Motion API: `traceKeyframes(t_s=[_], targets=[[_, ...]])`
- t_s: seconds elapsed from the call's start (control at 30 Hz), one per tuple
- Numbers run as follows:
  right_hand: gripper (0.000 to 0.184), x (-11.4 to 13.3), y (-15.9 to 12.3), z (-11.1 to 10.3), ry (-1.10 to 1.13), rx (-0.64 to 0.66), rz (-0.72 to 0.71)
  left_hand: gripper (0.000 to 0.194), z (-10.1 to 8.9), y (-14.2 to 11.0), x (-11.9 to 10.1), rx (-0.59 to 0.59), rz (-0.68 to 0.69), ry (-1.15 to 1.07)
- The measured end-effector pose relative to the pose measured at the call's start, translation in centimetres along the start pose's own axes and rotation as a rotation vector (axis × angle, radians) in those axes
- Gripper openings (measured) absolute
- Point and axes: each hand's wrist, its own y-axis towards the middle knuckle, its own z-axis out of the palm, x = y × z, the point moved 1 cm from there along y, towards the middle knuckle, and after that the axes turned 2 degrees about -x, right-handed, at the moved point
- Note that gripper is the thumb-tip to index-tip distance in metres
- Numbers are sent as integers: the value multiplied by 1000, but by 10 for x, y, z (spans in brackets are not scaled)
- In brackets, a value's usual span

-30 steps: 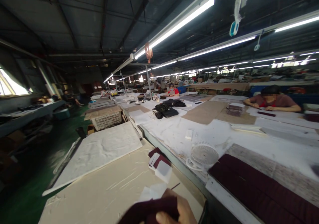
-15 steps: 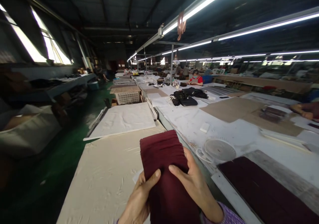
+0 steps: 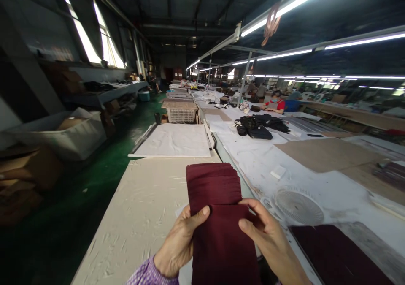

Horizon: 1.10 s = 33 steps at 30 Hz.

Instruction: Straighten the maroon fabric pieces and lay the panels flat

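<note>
The folded fabric stack stands between the left hand and the right hand, its top edge beyond the fingertips, above the worktable. Beyond the fingers a flat board lies on that table, and a plastic basket sits behind the board. Right of the right fingers a small fan lies on the neighbouring table, with a fabric panel nearer than it. Far beyond, a pile of garments lies on that table.

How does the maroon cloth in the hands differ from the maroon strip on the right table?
The cloth is held up, folded and narrow, by the left hand and right hand; the strip lies flat, untouched and wider. Both are dark maroon.
</note>
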Motion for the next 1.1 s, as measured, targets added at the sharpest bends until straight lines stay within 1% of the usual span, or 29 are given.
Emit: traceKeyframes(t_s=[0.07, 0.13, 0.23, 0.4, 0.53, 0.6, 0.7, 0.83, 0.97, 1.1], targets=[[33, -3, 2, 2, -22, -11, 8, 28, -1, 1, 2, 5, 4, -12], [33, -7, 4, 2, -56, -19, 11, 27, -1, 1, 3, 5, 3, -29], [33, -10, 7, 0, -108, 5, 27, 28, -1, 1, 4, 21, 9, -30], [34, -3, 6, -3, -188, 13, 56, 28, -4, -2, 5, 28, 10, -25], [34, -2, 7, -2, -227, 12, 29, 29, -3, -2, 5, 10, 17, -32], [33, -4, 9, -1, -243, -14, 0, 28, -3, -2, 5, 3, 24, -34], [33, -6, 12, -3, -207, -42, -47, 29, -4, -1, 4, 7, 28, -27], [36, -1, 12, -2, -136, 14, -28, 31, -9, -2, 1, 30, 35, -12], [38, 5, 5, 10, -45, 15, 24, 29, -12, -3, -1, 33, 46, -17], [39, 3, 3, 20, -92, -24, -4, 26, -12, -3, 0, -3, 64, -27]])
